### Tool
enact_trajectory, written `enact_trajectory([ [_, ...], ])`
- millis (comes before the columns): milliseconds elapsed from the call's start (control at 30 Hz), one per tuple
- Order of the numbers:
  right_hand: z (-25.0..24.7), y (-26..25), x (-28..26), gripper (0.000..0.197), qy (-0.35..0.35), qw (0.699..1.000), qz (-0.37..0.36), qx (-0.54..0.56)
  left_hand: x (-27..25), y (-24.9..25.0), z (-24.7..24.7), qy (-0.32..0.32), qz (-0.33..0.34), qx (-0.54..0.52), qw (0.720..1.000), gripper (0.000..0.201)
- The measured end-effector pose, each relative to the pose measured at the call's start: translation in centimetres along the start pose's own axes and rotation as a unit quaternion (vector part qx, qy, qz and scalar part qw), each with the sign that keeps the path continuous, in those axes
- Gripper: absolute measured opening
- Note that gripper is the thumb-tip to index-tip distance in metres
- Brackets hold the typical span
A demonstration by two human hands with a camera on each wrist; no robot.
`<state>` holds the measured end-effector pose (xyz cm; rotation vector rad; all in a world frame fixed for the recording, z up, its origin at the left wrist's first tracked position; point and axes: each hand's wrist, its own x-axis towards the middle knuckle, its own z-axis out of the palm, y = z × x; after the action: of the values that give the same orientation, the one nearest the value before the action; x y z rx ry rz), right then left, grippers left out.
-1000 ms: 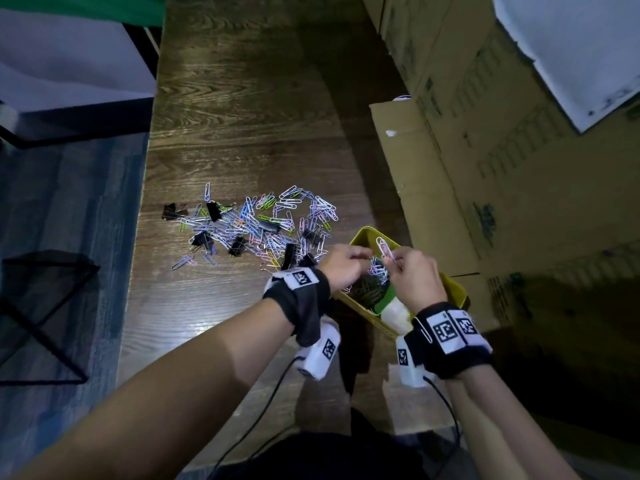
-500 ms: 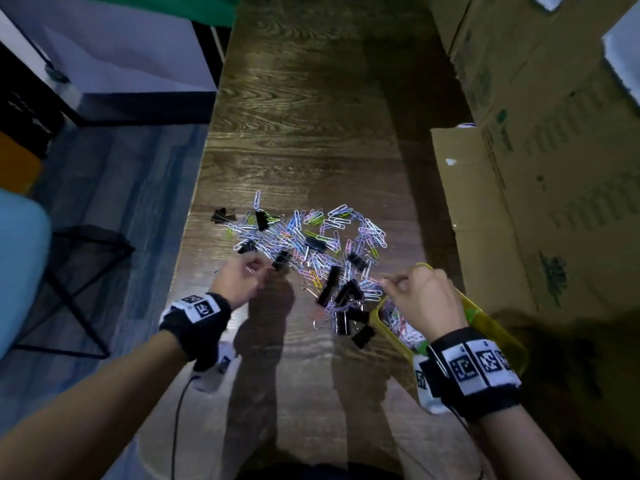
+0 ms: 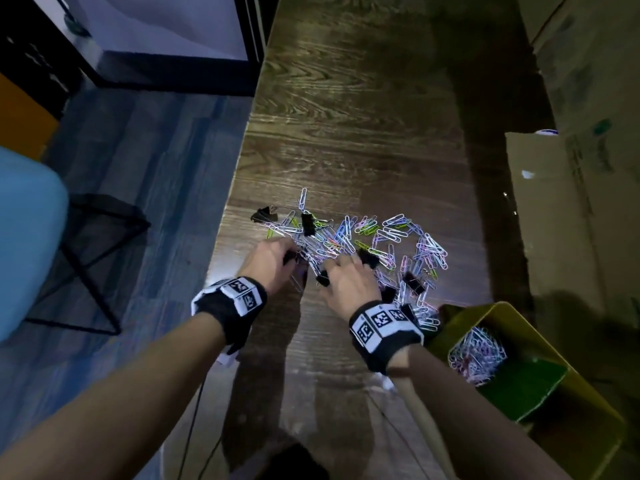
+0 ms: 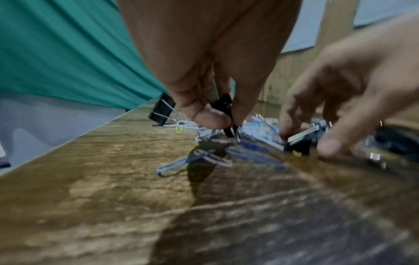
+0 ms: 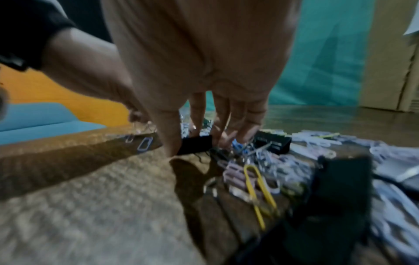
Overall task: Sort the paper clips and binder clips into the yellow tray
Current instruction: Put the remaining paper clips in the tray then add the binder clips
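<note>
- Clips lie in a loose heap on the wooden table: coloured paper clips mixed with black binder clips.
- Left hand is at the near left edge of the heap; in the left wrist view its thumb and fingers pinch a black binder clip.
- Right hand is just beside it, fingers pointing down into the heap. Its thumb and fingertips pinch another black clip that rests on the table.
- Yellow tray stands at the near right, close to the heap's edge and the right wrist. A cluster of paper clips lies in one compartment; a green part sits nearer.
- Cardboard boxes line the table's right side.
</note>
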<state>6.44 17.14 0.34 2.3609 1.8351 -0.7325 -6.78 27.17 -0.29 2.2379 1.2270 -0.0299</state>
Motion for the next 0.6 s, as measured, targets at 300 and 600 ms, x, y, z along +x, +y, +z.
enact_trajectory([
  [300, -0.8, 1.5, -1.0, 0.020, 0.092, 0.984, 0.047, 0.142, 3.8, 2.9, -3.2, 0.062, 0.017, -0.114, 0.991, 0.018],
  [600, -4.1, 5.7, -0.2, 0.026, 0.148, 0.961, 0.204, 0.110, 8.3, 3.3, -3.8, -0.023, 0.072, -0.083, 0.994, 0.032],
])
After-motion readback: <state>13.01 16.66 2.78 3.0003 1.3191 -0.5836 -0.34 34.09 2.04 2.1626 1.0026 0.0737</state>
